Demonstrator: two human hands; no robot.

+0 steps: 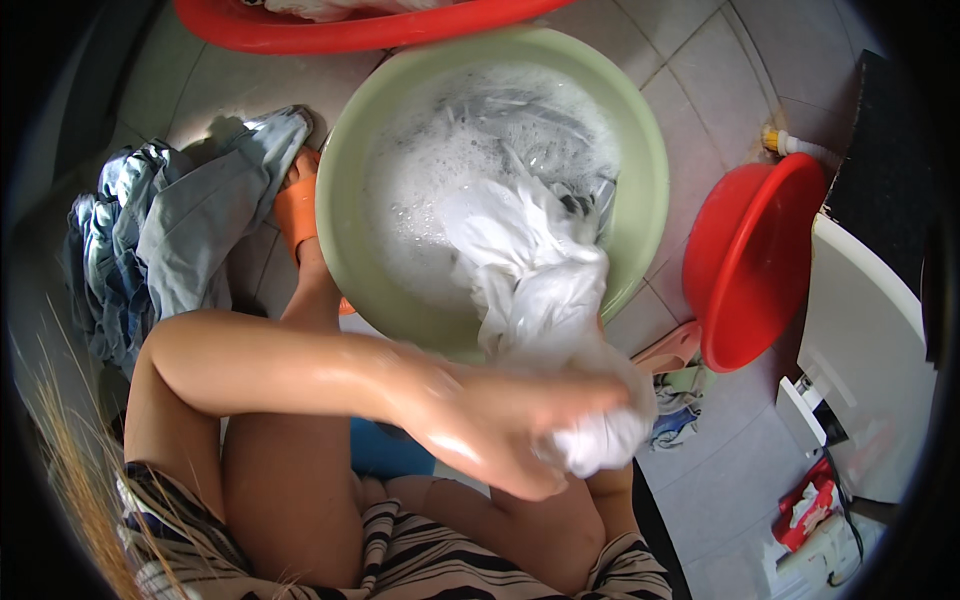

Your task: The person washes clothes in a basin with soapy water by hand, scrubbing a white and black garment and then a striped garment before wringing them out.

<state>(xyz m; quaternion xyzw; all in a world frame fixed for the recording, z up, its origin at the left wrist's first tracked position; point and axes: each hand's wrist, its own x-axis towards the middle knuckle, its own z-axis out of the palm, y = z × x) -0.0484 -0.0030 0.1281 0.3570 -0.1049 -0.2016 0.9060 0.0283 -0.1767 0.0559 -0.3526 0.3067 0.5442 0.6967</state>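
Observation:
A wet white cloth (536,277) trails from the soapy water inside a pale green basin (341,172), over its near rim and towards me. My left hand (510,431), blurred and wet, reaches across from the left and closes on the bunched near end of the cloth, just in front of the basin. Part of my right forearm shows below the bunch, near my knee; my right hand is mostly hidden by the cloth, so its grip cannot be made out. White suds cover much of the water.
A red tub (360,34) holding pale cloth stands beyond the basin. Denim garments (202,217) are heaped at the left, beside my foot in an orange slipper (295,210). At the right, a red basin (727,262) tilts near a white appliance (862,360); a pink slipper (671,349) lies nearby.

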